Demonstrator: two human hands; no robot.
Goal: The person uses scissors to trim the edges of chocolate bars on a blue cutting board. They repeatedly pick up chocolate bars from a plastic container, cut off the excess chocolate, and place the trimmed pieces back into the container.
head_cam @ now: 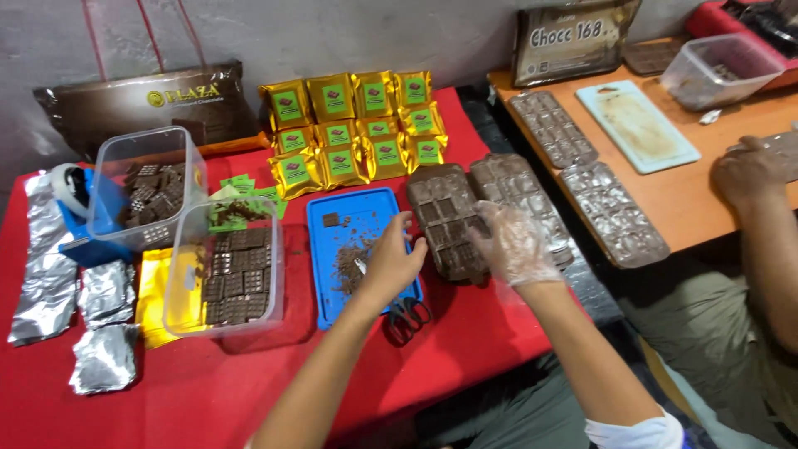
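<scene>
My left hand [392, 259] is bare and hovers over the right edge of a blue cutting board [337, 287], fingers bent toward a chocolate-filled mould tray [445, 218]; something small and shiny shows near its palm. My right hand [515, 243], in a clear plastic glove, rests open on the right side of that same mould. A second filled mould [519, 187] lies beside it. Chocolate crumbs and one small square [330, 219] lie on the board. Scissors [407, 316] lie under my left wrist.
Two clear tubs [224, 274] [150, 187] hold chocolate squares. Gold packets [353, 125] stand at the back, foil sheets [104, 316] lie at the left. Another person's hand [748, 170] rests on an orange table with moulds [611, 212], a white board [636, 125] and a tub [719, 71].
</scene>
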